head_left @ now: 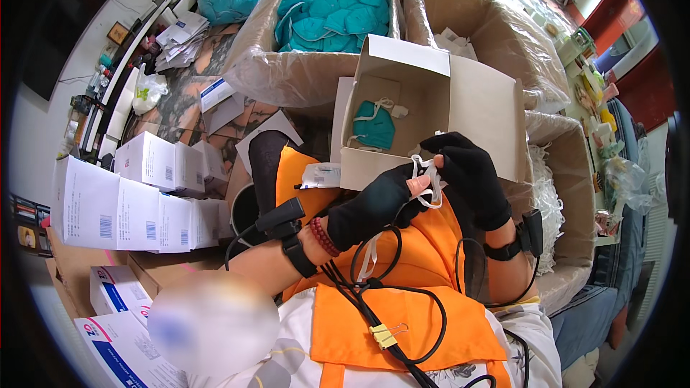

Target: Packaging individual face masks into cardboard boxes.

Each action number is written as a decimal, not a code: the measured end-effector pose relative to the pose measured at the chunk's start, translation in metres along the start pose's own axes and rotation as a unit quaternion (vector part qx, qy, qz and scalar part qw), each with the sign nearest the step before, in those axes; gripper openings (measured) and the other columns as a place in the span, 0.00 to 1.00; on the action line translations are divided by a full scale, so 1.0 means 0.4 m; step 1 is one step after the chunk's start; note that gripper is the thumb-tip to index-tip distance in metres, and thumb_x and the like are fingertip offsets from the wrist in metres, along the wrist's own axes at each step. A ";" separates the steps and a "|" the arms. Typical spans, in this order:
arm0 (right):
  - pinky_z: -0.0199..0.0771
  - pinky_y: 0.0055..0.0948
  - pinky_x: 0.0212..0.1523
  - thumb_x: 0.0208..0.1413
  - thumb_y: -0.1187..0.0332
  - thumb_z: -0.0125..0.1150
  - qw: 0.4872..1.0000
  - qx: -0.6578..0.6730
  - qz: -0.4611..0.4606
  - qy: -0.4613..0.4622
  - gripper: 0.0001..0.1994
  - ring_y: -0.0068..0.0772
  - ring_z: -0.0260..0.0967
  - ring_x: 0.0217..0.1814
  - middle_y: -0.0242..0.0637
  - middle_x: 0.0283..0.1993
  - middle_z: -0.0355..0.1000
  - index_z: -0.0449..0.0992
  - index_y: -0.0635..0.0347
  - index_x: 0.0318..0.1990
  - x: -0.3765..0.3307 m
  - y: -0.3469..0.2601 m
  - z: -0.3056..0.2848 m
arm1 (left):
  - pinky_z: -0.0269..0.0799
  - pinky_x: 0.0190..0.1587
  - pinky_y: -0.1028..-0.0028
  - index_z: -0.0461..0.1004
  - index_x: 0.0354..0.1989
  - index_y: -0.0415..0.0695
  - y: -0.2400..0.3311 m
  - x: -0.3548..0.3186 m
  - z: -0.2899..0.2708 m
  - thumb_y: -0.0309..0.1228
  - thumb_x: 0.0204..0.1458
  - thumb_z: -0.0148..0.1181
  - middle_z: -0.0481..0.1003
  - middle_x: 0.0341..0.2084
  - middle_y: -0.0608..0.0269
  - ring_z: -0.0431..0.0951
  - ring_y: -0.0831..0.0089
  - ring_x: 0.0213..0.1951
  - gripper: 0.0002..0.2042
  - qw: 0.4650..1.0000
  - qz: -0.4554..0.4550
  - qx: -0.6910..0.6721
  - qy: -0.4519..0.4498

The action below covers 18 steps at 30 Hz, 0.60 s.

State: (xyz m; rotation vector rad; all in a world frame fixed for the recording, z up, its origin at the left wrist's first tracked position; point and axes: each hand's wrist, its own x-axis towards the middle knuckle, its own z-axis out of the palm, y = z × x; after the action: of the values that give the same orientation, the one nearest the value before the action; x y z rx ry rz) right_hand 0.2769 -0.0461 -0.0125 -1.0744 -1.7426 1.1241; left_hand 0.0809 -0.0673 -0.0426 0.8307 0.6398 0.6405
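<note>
Both hands wear black gloves with bare fingertips and meet over my orange apron (381, 241). My left hand (377, 205) is closed on a bunch of white elastic straps (433, 185), pinched by its thumb. My right hand (471, 176) grips the upper end of the same straps between its fingertips. Just beyond them an open cardboard box (460, 100) lies with its flaps spread. Inside that box rests a folded teal face mask (374, 129) with white straps. A small white packet (320, 175) sits left of my left hand.
Behind the box stands a plastic-lined carton (287, 79) of teal mask pieces (334, 14). Another lined carton (496, 25) holds white pieces; a third, at right, holds white straps (546, 201). White boxes (136, 205) line the left. Black cables (424, 323) hang over my lap.
</note>
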 end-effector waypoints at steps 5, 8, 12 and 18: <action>0.70 0.24 0.45 0.58 0.72 0.58 0.993 -0.103 -0.047 0.020 0.08 0.26 0.71 0.43 0.36 0.42 0.75 0.78 0.67 0.42 -0.004 0.010 -0.010 | 0.63 0.30 0.83 0.67 0.59 0.42 -0.001 -0.002 -0.004 0.44 0.64 0.49 0.74 0.35 0.71 0.69 0.86 0.31 0.22 1.000 0.001 0.031 -0.004; 0.69 0.21 0.41 0.62 0.67 0.56 0.994 0.084 0.045 0.047 0.09 0.24 0.70 0.39 0.33 0.38 0.74 0.78 0.64 0.40 -0.011 -0.015 0.002 | 0.66 0.33 0.82 0.68 0.58 0.42 0.006 0.000 -0.013 0.43 0.65 0.49 0.75 0.38 0.69 0.70 0.85 0.34 0.20 0.996 -0.022 0.082 -0.026; 0.65 0.20 0.33 0.65 0.59 0.52 0.926 0.359 0.107 0.052 0.12 0.22 0.67 0.31 0.29 0.30 0.70 0.75 0.57 0.38 -0.035 0.022 0.020 | 0.67 0.34 0.81 0.70 0.56 0.42 0.004 0.005 -0.001 0.41 0.65 0.48 0.76 0.40 0.68 0.71 0.84 0.34 0.18 0.990 -0.022 0.135 -0.023; 0.64 0.24 0.25 0.63 0.57 0.56 0.818 0.510 0.179 0.195 0.09 0.24 0.62 0.24 0.27 0.25 0.64 0.72 0.50 0.35 -0.004 -0.021 0.010 | 0.65 0.31 0.81 0.73 0.47 0.41 0.004 -0.010 0.020 0.43 0.65 0.48 0.71 0.28 0.72 0.66 0.85 0.28 0.17 0.971 -0.008 0.240 -0.003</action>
State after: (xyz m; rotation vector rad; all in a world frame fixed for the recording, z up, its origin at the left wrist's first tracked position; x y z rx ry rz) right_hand 0.2719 -0.0507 -0.0061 -0.8267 -0.4272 1.6280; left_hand 0.0835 -0.0730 -0.0361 1.2735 0.8104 0.4716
